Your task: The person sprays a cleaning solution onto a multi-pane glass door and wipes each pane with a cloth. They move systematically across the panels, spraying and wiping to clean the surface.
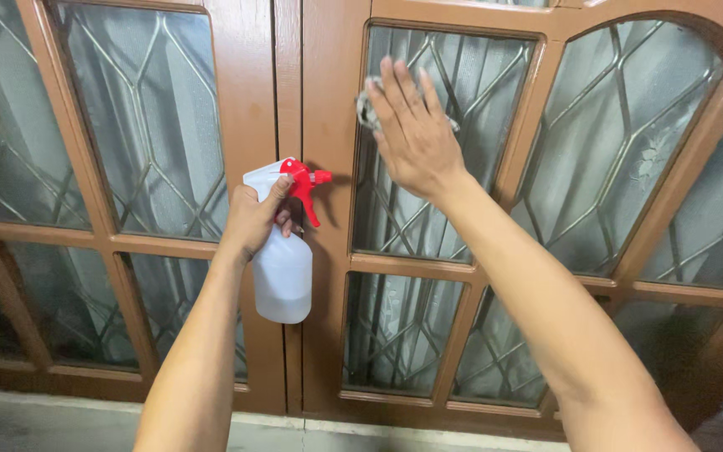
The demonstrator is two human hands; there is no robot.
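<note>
My left hand (254, 216) grips the neck of a white spray bottle (280, 276) with a red trigger head (305, 186), held upright in front of the brown wooden window frame (328, 125). My right hand (412, 130) presses flat, fingers spread upward, on a small grey cloth (367, 107) against a leaded glass pane (479, 92). Only the cloth's edges show around the fingers and palm.
Wooden framed windows fill the view, with patterned glass panes (148, 117) on the left and an arched pane (629, 142) on the right. Pale curtains hang behind the glass. A light sill or floor strip (43, 418) runs along the bottom.
</note>
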